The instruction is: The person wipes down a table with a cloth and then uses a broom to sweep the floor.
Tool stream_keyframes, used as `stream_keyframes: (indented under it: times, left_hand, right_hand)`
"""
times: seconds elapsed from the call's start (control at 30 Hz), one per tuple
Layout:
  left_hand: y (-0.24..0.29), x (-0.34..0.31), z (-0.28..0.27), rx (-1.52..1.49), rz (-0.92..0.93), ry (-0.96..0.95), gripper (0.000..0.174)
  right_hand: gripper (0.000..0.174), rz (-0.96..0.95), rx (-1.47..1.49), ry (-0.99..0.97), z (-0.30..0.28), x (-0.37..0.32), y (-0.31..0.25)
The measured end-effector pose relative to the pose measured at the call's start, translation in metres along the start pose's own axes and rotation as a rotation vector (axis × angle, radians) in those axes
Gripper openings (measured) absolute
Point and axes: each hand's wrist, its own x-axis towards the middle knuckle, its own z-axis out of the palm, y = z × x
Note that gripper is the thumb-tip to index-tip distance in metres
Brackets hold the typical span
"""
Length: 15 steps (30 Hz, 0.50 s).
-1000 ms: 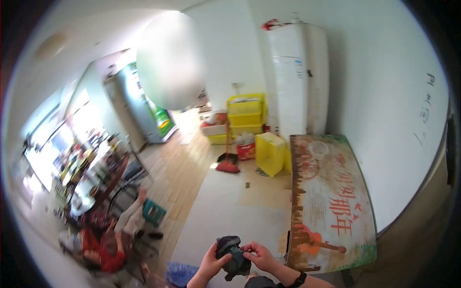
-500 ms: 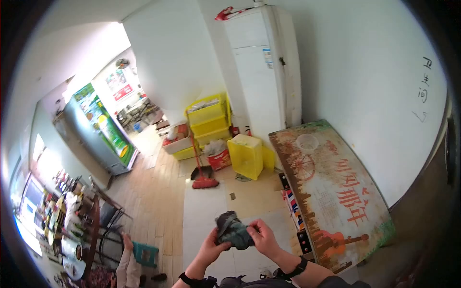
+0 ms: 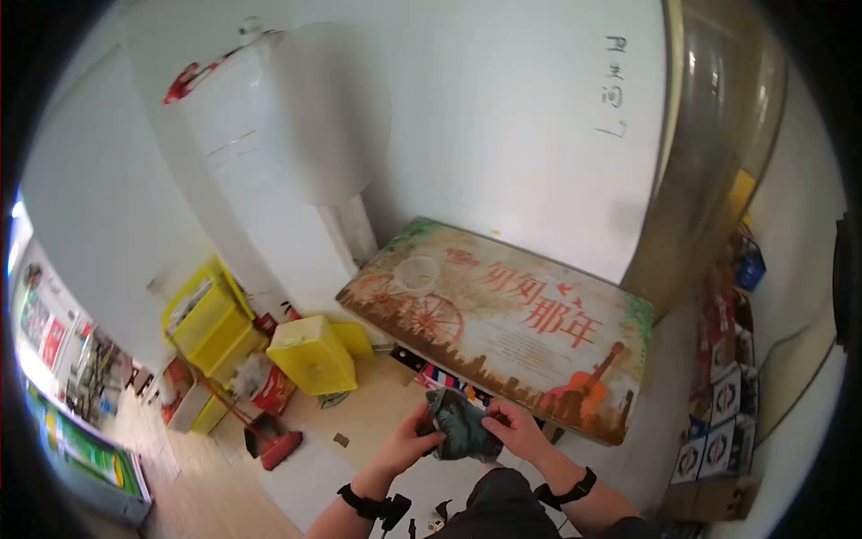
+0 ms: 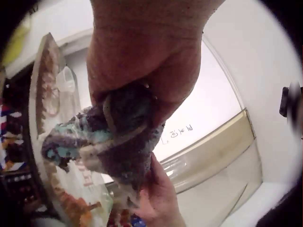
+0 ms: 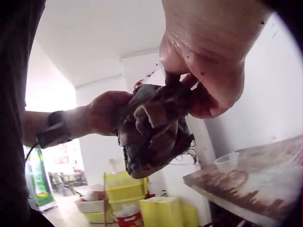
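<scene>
A table [image 3: 489,334] with a picture-printed top lies at one o'clock from the cloth, and a yellow bin [image 3: 312,357] at ten. The bunched, dark greenish cloth [image 3: 461,429] is held up between both hands: the left hand [image 3: 413,444] grips it at nine o'clock, and the right hand [image 3: 519,433] pinches its three-o'clock edge.

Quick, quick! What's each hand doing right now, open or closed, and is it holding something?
Left hand: closed, holding one side of the dark cloth.
Right hand: closed, holding the other side of the dark cloth.
</scene>
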Motion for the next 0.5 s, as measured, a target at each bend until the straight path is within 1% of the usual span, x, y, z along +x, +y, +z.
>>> stream_keyframes:
  times: [0.07,0.1,0.13,0.17,0.2,0.23,0.27,0.33,0.37,0.4,0.43,0.5]
  left_hand:
    - [-0.006,0.030,-0.009,0.012,-0.034,-0.061,0.056]
    - [-0.008,0.045,-0.012,0.035,-0.058,-0.068,0.056]
    - [-0.012,0.061,-0.016,0.061,-0.078,-0.073,0.056]
    - [-0.020,0.078,-0.021,0.068,-0.086,-0.101,0.056]
    - [-0.030,0.093,-0.028,0.096,-0.089,-0.073,0.054]
    - [-0.040,0.106,-0.035,0.134,-0.108,-0.047,0.053]
    - [-0.048,0.122,-0.044,0.161,-0.149,-0.079,0.053]
    - [-0.054,0.147,-0.055,0.304,-0.048,-0.028,0.050]
    - [-0.043,0.151,-0.054,0.339,-0.098,-0.047,0.050]
    - [-0.024,0.162,-0.046,0.305,-0.137,-0.072,0.050]
    - [-0.013,0.176,-0.043,0.266,-0.166,-0.090,0.050]
    - [-0.027,0.201,-0.057,0.286,-0.192,-0.079,0.050]
  right_hand:
    - [0.014,-0.467,-0.829,0.306,-0.008,0.006,-0.011]
    - [0.012,-0.508,-0.972,0.381,-0.018,0.008,-0.023]
    - [0.012,-0.484,-0.974,0.413,-0.028,0.011,-0.030]
    - [0.015,-0.344,-0.495,0.333,-0.040,0.014,-0.036]
    - [0.017,-0.204,-0.011,0.241,-0.052,0.016,-0.046]
    - [0.019,-0.275,0.178,0.107,-0.067,0.012,-0.072]
    - [0.021,-0.353,0.379,-0.009,-0.082,0.005,-0.109]
    - [0.026,-0.690,0.342,-0.047,-0.098,-0.004,-0.181]
    - [0.028,-0.727,0.319,-0.119,-0.107,-0.009,-0.198]
    - [0.028,-0.723,0.361,-0.093,-0.110,0.000,-0.189]
    - [0.027,-0.744,0.452,-0.124,-0.113,0.011,-0.180]
    - [0.025,-0.780,0.628,-0.197,-0.116,0.031,-0.161]
